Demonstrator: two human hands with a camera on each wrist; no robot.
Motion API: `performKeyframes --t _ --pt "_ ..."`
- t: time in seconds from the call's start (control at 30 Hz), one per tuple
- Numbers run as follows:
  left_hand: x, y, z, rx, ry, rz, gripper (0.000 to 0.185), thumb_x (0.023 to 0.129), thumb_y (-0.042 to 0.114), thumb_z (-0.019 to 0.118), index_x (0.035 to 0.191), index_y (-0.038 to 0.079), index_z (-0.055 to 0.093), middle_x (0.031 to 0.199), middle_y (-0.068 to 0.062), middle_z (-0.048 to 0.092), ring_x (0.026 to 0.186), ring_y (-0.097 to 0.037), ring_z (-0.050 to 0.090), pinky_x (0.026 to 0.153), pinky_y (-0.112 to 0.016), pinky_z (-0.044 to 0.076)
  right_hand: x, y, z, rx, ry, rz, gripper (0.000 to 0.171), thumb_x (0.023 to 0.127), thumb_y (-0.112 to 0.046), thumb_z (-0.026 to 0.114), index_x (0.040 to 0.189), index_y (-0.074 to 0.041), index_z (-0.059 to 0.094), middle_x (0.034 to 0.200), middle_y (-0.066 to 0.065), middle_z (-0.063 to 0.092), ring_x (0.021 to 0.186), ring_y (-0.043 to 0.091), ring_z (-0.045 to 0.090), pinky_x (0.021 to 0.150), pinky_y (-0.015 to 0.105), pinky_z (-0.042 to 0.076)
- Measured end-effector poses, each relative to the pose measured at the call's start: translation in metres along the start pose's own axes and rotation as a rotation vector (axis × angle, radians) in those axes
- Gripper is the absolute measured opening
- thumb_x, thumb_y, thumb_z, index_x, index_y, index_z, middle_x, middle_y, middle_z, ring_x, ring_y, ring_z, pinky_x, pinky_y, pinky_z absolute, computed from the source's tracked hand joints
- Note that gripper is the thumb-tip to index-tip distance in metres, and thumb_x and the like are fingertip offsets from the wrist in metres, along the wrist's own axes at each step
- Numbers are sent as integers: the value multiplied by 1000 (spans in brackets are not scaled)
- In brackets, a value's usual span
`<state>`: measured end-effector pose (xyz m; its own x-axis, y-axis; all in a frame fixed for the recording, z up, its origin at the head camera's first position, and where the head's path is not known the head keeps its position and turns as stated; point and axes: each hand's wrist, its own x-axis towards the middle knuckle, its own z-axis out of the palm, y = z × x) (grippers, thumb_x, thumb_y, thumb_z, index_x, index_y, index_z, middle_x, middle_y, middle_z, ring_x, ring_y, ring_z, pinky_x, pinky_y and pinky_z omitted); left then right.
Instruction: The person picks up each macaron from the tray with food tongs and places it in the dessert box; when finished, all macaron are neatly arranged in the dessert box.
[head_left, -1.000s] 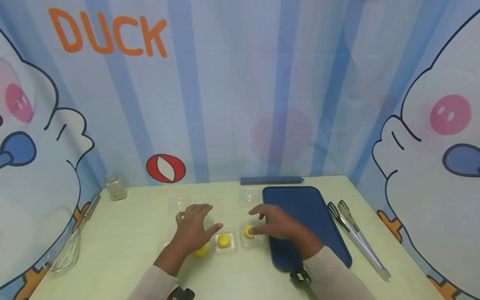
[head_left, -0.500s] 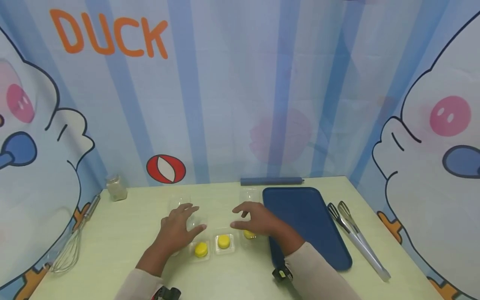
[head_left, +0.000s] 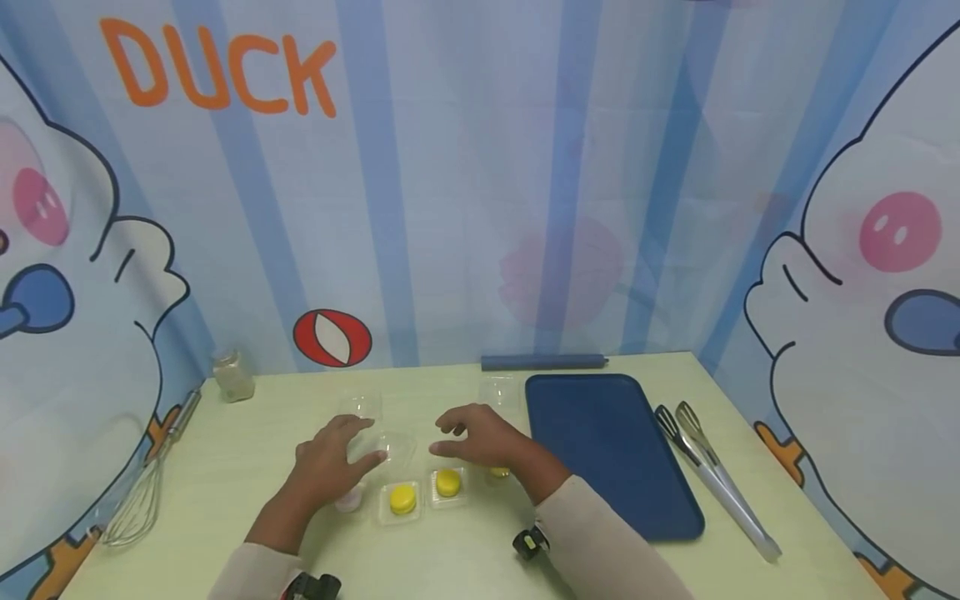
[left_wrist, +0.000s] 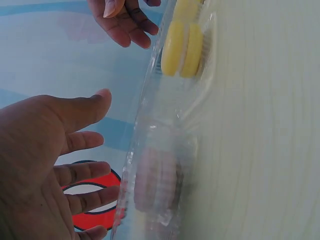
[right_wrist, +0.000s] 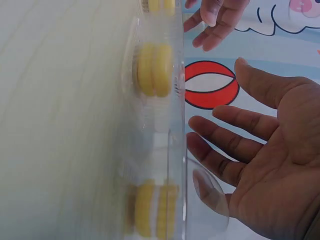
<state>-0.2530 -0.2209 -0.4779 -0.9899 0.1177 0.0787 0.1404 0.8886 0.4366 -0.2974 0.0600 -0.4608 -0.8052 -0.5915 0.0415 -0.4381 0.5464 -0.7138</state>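
A row of macarons sits in clear plastic cups on the pale green table (head_left: 225, 467): a pink one (head_left: 349, 498), a yellow one (head_left: 402, 498), a second yellow one (head_left: 448, 482) and a third (head_left: 500, 472) half hidden behind my right wrist. My left hand (head_left: 333, 454) hovers just behind the pink one, fingers spread, holding nothing. My right hand (head_left: 480, 442) hovers behind the middle yellow ones, fingers also spread. A clear plastic lid (head_left: 396, 446) lies between the two hands. The left wrist view shows the open palm (left_wrist: 45, 165) beside the pink macaron (left_wrist: 156, 180).
A dark blue tray (head_left: 600, 450) lies right of my right arm, with metal tongs (head_left: 712, 475) beyond it. A blue rolling pin (head_left: 543, 362) and empty clear cups (head_left: 501, 390) are at the back. A whisk (head_left: 142, 492) and small jar (head_left: 232, 377) stand far left.
Both hands have shifted left and lifted off the macarons. The left hand uncovered a yellow and a pink macaron; the right hand left the rightmost yellow one.
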Motion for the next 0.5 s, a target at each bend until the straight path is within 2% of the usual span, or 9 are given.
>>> performKeyframes --t 0.23,0.5 --pt "5 -7 2 -17 -52 -49 64 101 48 75 153 12 61 160 -23 58 152 -50 50 114 -83 36 16 0 14 -22 -21 55 51 104 -35 76 142 -2 69 136 18 76 131 37 72 112 53 58" --pt "9 -10 6 -27 -78 -64 64 103 49 73 153 11 61 158 -22 61 147 -52 54 113 -83 36 27 -1 25 -19 -10 60 46 101 -30 80 139 -4 72 131 16 79 126 34 75 109 48 61"
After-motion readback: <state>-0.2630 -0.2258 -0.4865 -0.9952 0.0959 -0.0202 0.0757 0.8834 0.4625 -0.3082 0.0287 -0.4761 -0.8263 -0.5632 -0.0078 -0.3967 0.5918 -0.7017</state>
